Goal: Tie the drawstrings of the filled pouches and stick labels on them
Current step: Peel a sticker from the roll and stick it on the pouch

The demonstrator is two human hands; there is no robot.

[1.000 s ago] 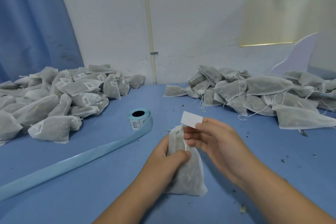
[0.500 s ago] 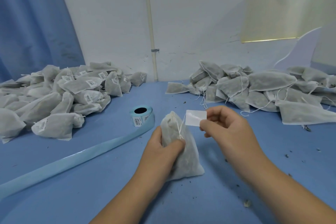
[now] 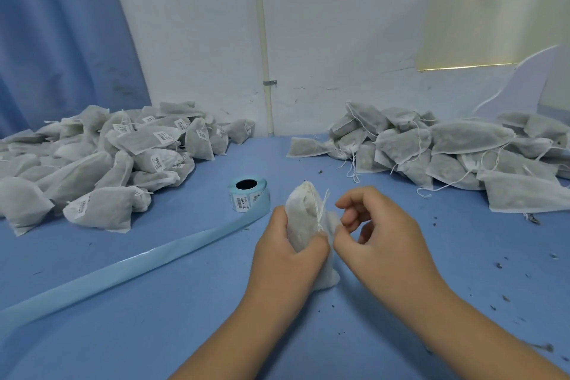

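**A:** Status?
**B:** Left hand (image 3: pixel 290 245) wraps the pouch (image 3: pixel 302 219), mid-tabletop (image 3: pixel 185 302) toward the near edge, drawstring (image 3: pixel 320 210) up. Right hand (image 3: pixel 381 236) curled against its right side; can't tell if it pinches anything.
**A:** Tip?
**B:** I'd brace the pouch firmly, press any label flat from centre outward.

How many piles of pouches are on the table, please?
2: a labelled pile at the left and an unlabelled pile at the right, both running off frame. The left hand grips one separate pouch.

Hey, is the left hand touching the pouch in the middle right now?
Touching. The head view shows the left hand gripping the pouch, thumb pressed on its front.
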